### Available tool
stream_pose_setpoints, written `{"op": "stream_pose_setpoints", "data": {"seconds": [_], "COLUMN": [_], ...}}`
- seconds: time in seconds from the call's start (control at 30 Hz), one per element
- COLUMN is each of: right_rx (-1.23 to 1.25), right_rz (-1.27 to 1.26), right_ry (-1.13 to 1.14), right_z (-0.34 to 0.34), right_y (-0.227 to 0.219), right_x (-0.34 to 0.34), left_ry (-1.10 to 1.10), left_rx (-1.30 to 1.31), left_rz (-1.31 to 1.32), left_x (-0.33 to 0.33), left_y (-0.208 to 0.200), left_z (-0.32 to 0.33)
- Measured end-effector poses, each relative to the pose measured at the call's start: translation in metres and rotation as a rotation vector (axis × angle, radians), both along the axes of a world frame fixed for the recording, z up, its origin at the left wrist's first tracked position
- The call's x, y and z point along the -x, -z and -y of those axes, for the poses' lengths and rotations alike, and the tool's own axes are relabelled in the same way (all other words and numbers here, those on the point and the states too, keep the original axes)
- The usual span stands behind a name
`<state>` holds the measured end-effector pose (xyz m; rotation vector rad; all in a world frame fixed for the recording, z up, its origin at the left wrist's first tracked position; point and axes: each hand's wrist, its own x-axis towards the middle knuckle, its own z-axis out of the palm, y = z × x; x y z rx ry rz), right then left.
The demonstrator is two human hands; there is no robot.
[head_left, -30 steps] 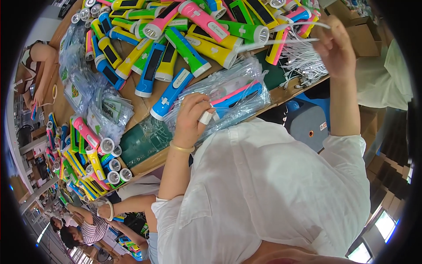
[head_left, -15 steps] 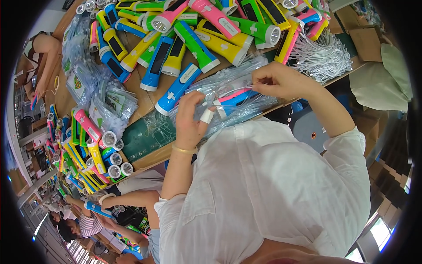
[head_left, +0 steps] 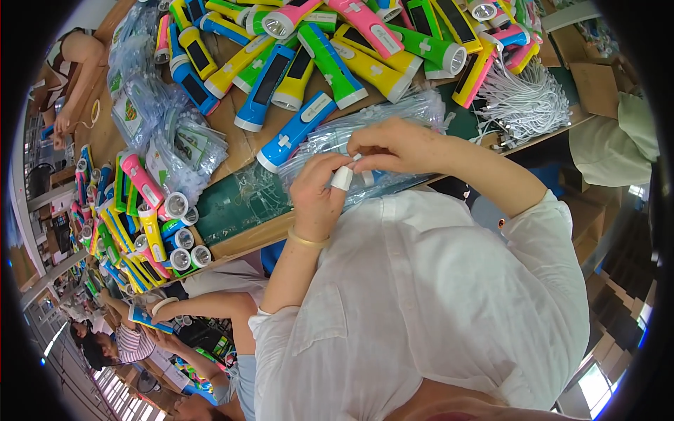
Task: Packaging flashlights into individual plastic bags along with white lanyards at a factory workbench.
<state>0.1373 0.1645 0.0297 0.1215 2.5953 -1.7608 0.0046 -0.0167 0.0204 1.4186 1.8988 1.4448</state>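
Observation:
My left hand (head_left: 317, 193), a white cover on one finger, is closed at the edge of a clear plastic bag (head_left: 330, 144) near the table's front edge. Fingertips pinched, my right hand (head_left: 397, 146) meets it at the same spot; the exact grip is partly hidden. Under my hands a small blue part of a flashlight shows through the plastic; the rest of it is covered. Just beyond lies a blue flashlight (head_left: 296, 132) with a white cross. More clear bags (head_left: 393, 111) lie flat behind my right hand.
A heap of colourful flashlights (head_left: 344, 63) fills the far table, with more at the left (head_left: 147, 217). Bagged leaflets (head_left: 186, 151) lie between them. White cables (head_left: 526, 98) are bundled at the right. A co-worker's hand (head_left: 165, 309) holds a blue flashlight (head_left: 149, 319) at lower left.
My right hand has moved left along the bag to meet my left hand. The pink and blue flashlight seen in the bag before is now mostly hidden beneath my hands.

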Motion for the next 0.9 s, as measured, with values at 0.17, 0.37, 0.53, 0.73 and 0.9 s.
{"op": "stream_pose_setpoints", "data": {"seconds": [0.17, 0.37, 0.53, 0.73, 0.9], "right_rx": [-0.202, -0.53, -0.521, -0.79, -0.774], "right_rz": [-0.269, -0.056, -0.146, -0.294, -0.332], "right_ry": [0.084, 0.19, 0.231, 0.147, 0.033], "right_z": [0.005, -0.039, -0.046, -0.044, -0.041], "right_y": [0.011, 0.006, 0.013, 0.012, -0.002], "right_x": [-0.008, -0.074, -0.092, -0.084, -0.103], "left_ry": [0.011, -0.08, -0.027, 0.187, 0.251], "left_rx": [-0.048, -0.047, 0.128, 0.402, 0.421], "left_rz": [-0.055, 0.05, 0.149, -0.105, -0.195], "left_x": [0.001, 0.001, 0.019, 0.017, 0.017], "left_y": [0.002, 0.004, -0.005, -0.008, 0.019], "left_z": [0.004, 0.018, 0.008, -0.05, -0.069]}}
